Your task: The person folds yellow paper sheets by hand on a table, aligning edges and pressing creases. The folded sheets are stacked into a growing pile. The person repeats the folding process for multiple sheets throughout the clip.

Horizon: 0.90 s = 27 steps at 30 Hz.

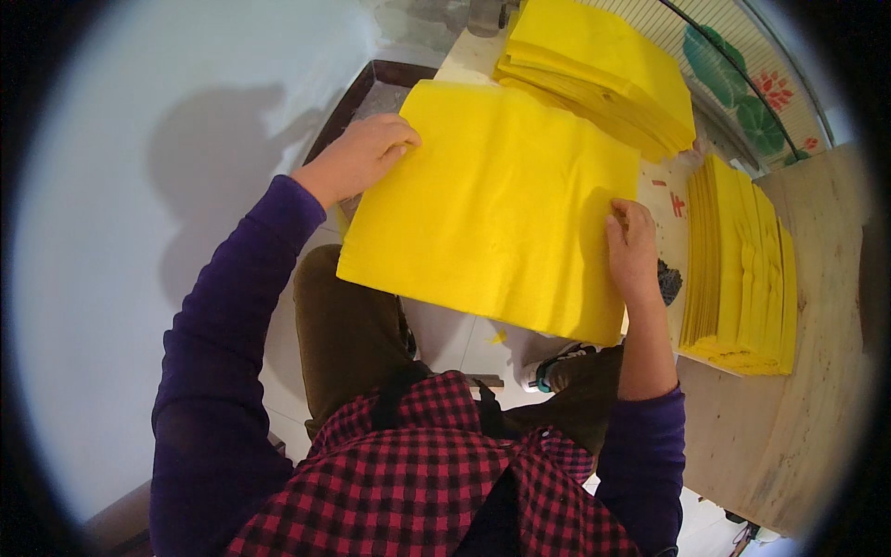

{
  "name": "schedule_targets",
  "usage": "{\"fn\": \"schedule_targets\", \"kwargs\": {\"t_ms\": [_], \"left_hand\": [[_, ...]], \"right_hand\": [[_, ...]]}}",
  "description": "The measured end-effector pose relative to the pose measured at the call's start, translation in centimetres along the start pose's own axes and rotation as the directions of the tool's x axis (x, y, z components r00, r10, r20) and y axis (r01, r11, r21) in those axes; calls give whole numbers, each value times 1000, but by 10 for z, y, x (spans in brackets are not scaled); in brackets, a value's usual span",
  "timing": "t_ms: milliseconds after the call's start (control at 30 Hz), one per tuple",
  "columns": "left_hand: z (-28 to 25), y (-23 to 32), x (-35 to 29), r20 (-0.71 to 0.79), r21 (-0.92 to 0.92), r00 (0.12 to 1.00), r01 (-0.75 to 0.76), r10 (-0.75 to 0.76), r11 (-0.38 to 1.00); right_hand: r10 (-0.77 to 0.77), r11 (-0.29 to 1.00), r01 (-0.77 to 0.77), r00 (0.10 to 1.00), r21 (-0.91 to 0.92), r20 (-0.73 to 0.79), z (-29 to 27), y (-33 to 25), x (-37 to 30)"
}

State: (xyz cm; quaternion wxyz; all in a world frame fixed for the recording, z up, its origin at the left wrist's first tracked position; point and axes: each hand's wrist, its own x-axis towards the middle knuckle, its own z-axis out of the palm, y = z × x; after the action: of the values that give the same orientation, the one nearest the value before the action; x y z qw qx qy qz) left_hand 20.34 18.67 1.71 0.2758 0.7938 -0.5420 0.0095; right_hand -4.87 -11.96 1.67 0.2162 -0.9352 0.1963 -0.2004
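Note:
A wide yellow sheet of thin, cloth-like material (483, 204) spreads in front of me, with soft creases running down its right half. My left hand (371, 148) has its fingers closed at the upper left edge of this sheet. At the right edge, my right hand (636, 246) grips it with curled fingers. The sheet's near edge hangs out over my lap, past the board beneath. Whether it is one layer or more, I cannot tell.
Behind the sheet rises a thick stack of yellow sheets (603, 70). Another yellow stack (738, 269) stands to the right on the light board, beside a small dark clump (668, 281). A pale wall (121, 251) borders my left side, and a wooden panel (817, 306) lies far right.

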Motion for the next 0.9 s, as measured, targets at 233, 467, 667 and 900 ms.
{"fn": "schedule_targets", "kwargs": {"t_ms": [233,467,667,900], "left_hand": [[4,28,-43,-17,-45,998,-53,53,998],[7,11,-4,6,-33,1000,-14,14,999],[-4,37,-49,51,-34,999,16,-14,999],[7,27,-17,21,6,1000,16,-16,1000]], "right_hand": [[-53,995,43,991,85,122,-21,-15,-53],[24,999,-25,999,32,21,4,-12,-5],[-41,999,36,993,40,115,-28,-15,-57],[38,999,-37,997,-20,67,-1,-3,-7]]}}
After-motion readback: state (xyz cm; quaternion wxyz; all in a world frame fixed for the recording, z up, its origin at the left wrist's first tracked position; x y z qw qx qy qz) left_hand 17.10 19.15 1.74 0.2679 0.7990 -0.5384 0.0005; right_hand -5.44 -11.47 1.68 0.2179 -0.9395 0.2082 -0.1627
